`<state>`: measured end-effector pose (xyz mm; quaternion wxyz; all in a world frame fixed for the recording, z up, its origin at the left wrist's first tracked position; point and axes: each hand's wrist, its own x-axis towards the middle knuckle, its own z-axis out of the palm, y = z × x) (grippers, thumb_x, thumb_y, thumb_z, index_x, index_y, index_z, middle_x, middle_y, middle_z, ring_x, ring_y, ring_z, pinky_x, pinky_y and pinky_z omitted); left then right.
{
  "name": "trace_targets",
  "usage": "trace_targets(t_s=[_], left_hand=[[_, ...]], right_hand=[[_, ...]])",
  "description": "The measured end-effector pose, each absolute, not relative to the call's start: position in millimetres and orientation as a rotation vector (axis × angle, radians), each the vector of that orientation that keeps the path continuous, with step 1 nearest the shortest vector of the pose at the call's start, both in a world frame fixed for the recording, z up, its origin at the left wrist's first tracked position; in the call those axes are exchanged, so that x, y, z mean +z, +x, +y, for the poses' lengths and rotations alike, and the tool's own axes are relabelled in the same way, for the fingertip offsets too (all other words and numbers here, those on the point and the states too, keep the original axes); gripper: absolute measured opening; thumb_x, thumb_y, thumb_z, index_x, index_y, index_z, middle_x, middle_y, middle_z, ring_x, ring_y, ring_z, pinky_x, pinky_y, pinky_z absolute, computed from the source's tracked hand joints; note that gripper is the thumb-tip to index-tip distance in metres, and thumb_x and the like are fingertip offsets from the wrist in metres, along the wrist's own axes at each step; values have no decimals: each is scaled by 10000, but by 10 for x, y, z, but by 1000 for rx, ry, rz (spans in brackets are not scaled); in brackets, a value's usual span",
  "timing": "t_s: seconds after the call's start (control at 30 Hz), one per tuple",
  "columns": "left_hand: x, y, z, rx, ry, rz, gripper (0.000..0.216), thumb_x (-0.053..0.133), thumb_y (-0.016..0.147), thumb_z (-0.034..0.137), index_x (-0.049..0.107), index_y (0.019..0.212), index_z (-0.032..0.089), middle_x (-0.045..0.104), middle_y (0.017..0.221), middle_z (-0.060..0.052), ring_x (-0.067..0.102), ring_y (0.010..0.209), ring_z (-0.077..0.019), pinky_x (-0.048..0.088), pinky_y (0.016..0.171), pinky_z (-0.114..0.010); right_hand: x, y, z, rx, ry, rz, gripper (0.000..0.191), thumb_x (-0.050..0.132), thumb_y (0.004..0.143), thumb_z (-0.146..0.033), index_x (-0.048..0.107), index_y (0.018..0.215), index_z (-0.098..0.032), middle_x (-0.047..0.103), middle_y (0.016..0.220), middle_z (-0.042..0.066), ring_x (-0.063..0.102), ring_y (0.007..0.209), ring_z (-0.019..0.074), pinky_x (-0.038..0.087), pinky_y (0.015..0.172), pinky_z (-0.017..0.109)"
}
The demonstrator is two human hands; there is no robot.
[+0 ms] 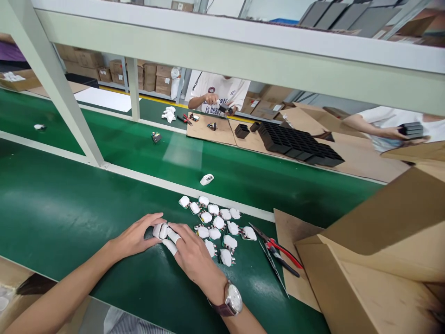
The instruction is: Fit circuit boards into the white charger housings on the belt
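Note:
My left hand [134, 237] curls its thumb and fingers around a small white plastic housing [160, 230] just above the green bench. From the other side my right hand [196, 255], with white finger cots on two fingertips and a watch at the wrist, grips the same housing. Its inside is mostly hidden by my fingers. Close to the right hand's knuckles lie several small circuit boards with white rounded tops [219, 222], loosely grouped on the bench.
Red-and-black pliers [283, 254] and long tweezers [273, 265] lie right of the boards, beside an open cardboard box [333, 283]. A white shell [206, 179] sits on the green conveyor [236, 169]. Beyond it, one person [217, 93] handles black parts near a black tray [295, 144].

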<state>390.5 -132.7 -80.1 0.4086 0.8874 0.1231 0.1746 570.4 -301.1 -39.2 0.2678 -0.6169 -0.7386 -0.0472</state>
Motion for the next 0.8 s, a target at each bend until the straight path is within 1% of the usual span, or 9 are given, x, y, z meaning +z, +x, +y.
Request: trace_targets(t_s=[0.07, 0.13, 0.23, 0.37, 0.53, 0.67, 0.8], left_hand=[[-787, 3905, -1329, 438, 2241, 295, 745, 710, 976, 229, 314, 1596, 347, 663, 1422, -56, 652, 1294, -229, 555, 1122, -451], [-775, 3904, -1331, 439, 2239, 278, 712, 681, 992, 228, 318, 1595, 336, 655, 1425, -67, 639, 1308, -233, 552, 1123, -451], [-756, 3902, -1330, 408, 2228, 281, 677, 655, 1010, 254, 321, 1594, 335, 648, 1431, -72, 632, 1311, -241, 551, 1118, -455], [-749, 3896, -1329, 364, 2199, 298, 654, 644, 1026, 310, 315, 1588, 364, 625, 1460, -62, 625, 1315, -246, 555, 1107, -459], [-805, 3890, -1341, 391, 2167, 286, 646, 633, 1031, 318, 309, 1588, 362, 619, 1436, -67, 622, 1309, -246, 554, 1104, -459], [-852, 3891, -1349, 396, 2172, 281, 632, 626, 1037, 322, 314, 1585, 349, 598, 1451, -82, 613, 1314, -252, 550, 1107, -462], [-863, 3895, -1353, 420, 2202, 251, 616, 603, 1053, 318, 300, 1588, 338, 601, 1444, -96, 597, 1328, -260, 540, 1111, -477]], right_hand=[[-366, 5698, -3022, -158, -1682, -2047, 257, 480, 905, 40, 625, 953, -168, 637, 1332, 181, 620, 1155, 324, 643, 910, 499], [-350, 5690, -3030, -200, -1689, -2065, 255, 477, 915, 40, 615, 899, -174, 631, 1321, 187, 611, 1161, 321, 638, 913, 499], [-352, 5696, -3027, -204, -1669, -2045, 261, 464, 927, 37, 609, 900, -178, 625, 1328, 176, 597, 1160, 306, 635, 917, 491], [-355, 5739, -3005, -100, -1626, -2016, 260, 468, 913, 47, 615, 954, -163, 623, 1343, 169, 592, 1142, 304, 643, 901, 491], [-316, 5748, -3000, -144, -1660, -2095, 279, 442, 925, 51, 586, 837, -171, 614, 1334, 190, 591, 1137, 312, 647, 868, 496], [-317, 5732, -3003, -166, -1666, -2108, 301, 412, 939, 54, 570, 820, -173, 604, 1332, 198, 582, 1128, 303, 653, 847, 495], [-322, 5748, -3009, -197, -1641, -2134, 280, 428, 949, 42, 558, 819, -170, 594, 1344, 197, 572, 1132, 309, 654, 854, 496]])
